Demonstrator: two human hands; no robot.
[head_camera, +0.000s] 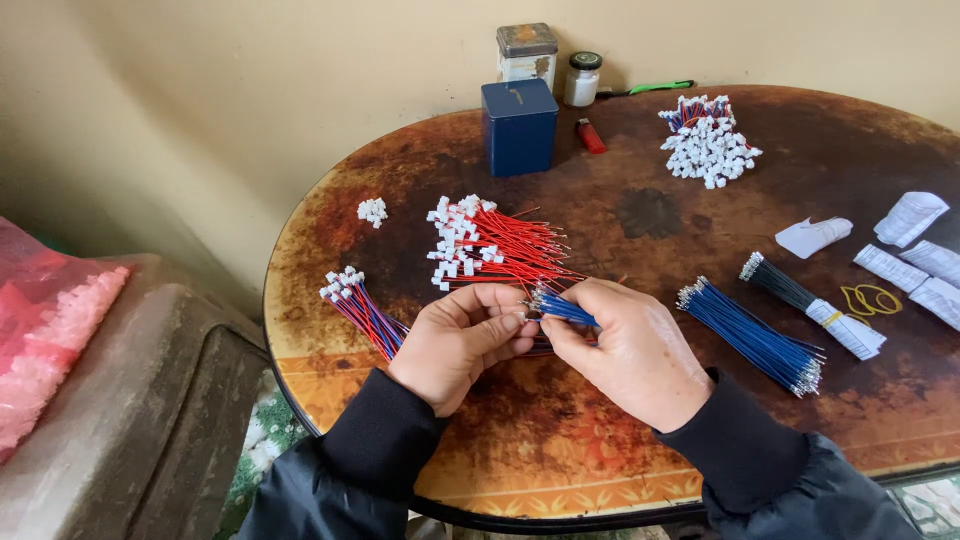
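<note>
Nearest me, the left hand (462, 345) and right hand (622, 350) met over the round brown table (560, 440), fingers pinched together on a small bunch of blue wires (562, 308). Just behind lay red wires with white plugs (490, 250); to the left a red-and-blue bundle (362, 310), to the right a loose sheaf of blue wires (750, 335) and a black bundle (790, 290). Farther back stood a blue tin (519, 125), a red lighter (591, 136) and a heap of white connectors (708, 145).

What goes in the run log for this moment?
hands: left and right pinch blue wires | red wires behind | table
</note>
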